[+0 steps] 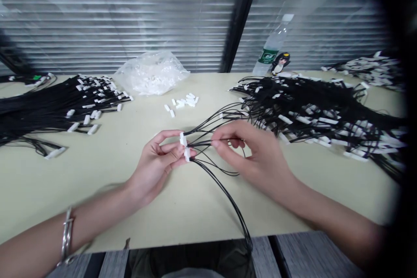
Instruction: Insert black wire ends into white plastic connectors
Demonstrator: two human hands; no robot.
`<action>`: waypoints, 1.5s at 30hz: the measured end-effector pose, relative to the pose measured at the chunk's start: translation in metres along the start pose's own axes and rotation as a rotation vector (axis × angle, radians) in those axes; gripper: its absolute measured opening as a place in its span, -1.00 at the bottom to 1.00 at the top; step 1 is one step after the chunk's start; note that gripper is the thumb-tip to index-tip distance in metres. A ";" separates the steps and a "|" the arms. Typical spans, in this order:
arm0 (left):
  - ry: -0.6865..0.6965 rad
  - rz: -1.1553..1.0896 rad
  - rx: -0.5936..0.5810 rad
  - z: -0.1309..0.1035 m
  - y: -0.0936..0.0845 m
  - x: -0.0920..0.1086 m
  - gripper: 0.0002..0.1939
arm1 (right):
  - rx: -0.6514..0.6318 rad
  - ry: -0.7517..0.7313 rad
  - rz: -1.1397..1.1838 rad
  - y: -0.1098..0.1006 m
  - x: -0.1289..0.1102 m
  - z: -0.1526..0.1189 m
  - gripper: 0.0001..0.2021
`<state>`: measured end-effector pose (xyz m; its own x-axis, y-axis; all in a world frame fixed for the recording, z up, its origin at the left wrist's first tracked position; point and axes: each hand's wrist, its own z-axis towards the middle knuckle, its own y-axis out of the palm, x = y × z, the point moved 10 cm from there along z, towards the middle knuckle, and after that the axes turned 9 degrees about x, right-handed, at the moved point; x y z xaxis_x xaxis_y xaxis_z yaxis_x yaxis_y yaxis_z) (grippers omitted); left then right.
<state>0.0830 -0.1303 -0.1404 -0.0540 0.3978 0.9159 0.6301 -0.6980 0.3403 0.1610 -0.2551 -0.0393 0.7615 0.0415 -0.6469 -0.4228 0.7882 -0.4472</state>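
My left hand (159,158) is closed on white connectors (186,153) at the middle of the table, its thumb pressed against them. Black wires (224,186) run out of the connectors to the right; some curve down over the table's front edge, others reach toward the pile at the right. To the right of the connectors, my right hand (250,150) pinches black wires between thumb and forefinger. A silver bracelet (67,236) is on my left wrist.
Black wire bundles with white connectors lie at the left (42,104) and right (312,104). Behind are a clear plastic bag (153,74), several loose white connectors (185,101), a bottle (272,47) and a small figurine (280,63). Window blinds stand beyond the table (130,226).
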 end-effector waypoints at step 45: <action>0.067 0.040 -0.007 -0.006 0.004 0.007 -0.75 | 0.022 -0.548 -0.445 0.006 -0.044 -0.017 -0.89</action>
<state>0.0801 -0.1339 -0.1311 -0.0807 0.3292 0.9408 0.6270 -0.7170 0.3047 0.1163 -0.2625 -0.0246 0.9999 0.0116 0.0012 -0.0087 0.8141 -0.5806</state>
